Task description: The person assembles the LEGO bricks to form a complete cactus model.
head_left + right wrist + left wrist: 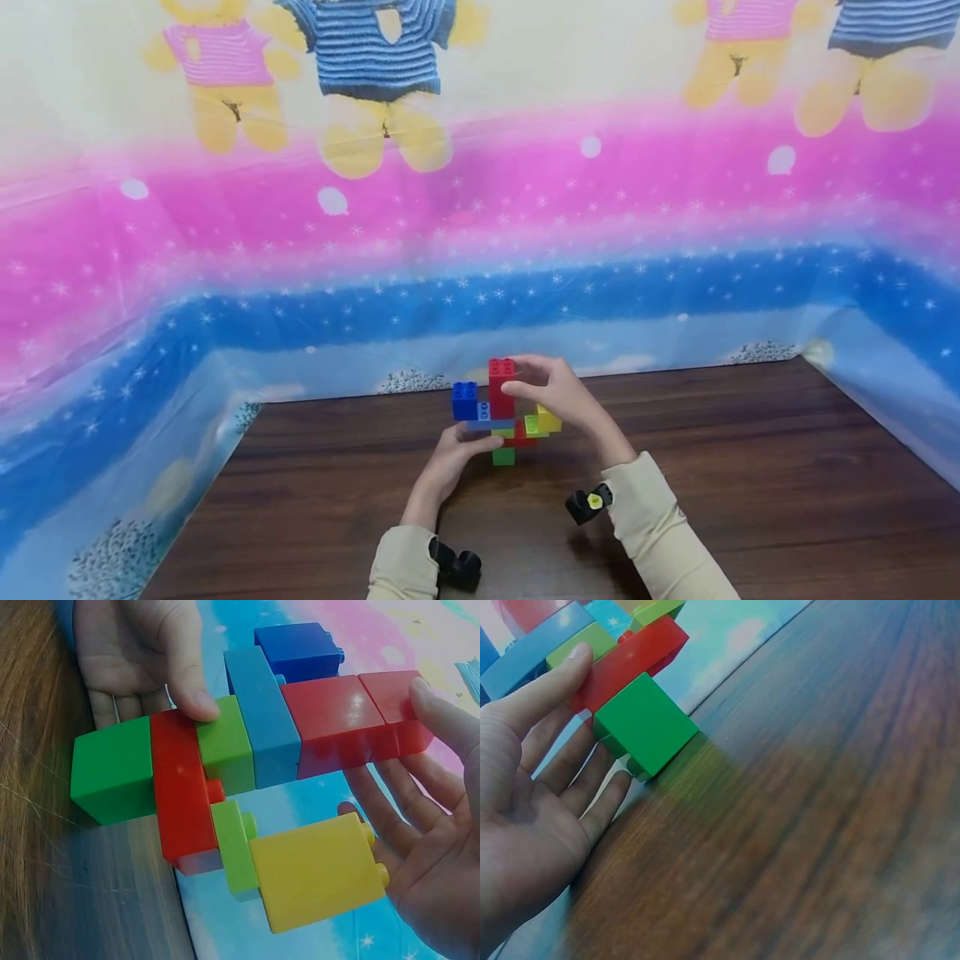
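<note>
A structure of toy bricks stands on a dark wooden table (750, 467). Its base is a green brick (503, 456), with a red brick (500, 387) at the top, a blue brick (464, 401) on the left and a yellow brick (548, 419) on the right. My left hand (471, 444) holds the lower part. Its thumb (187, 682) presses on a light green brick (225, 746) and its fingers (592, 780) lie beside the green brick (641, 724). My right hand (519, 382) pinches the top red brick (345, 720), its palm behind the yellow brick (315, 870).
A plastic cloth (480, 208) printed with teddy bears, pink and blue bands and stars walls in the table at the back and both sides. Bare wood lies left and right of the bricks. A black wrist camera (588, 502) sits on each sleeve.
</note>
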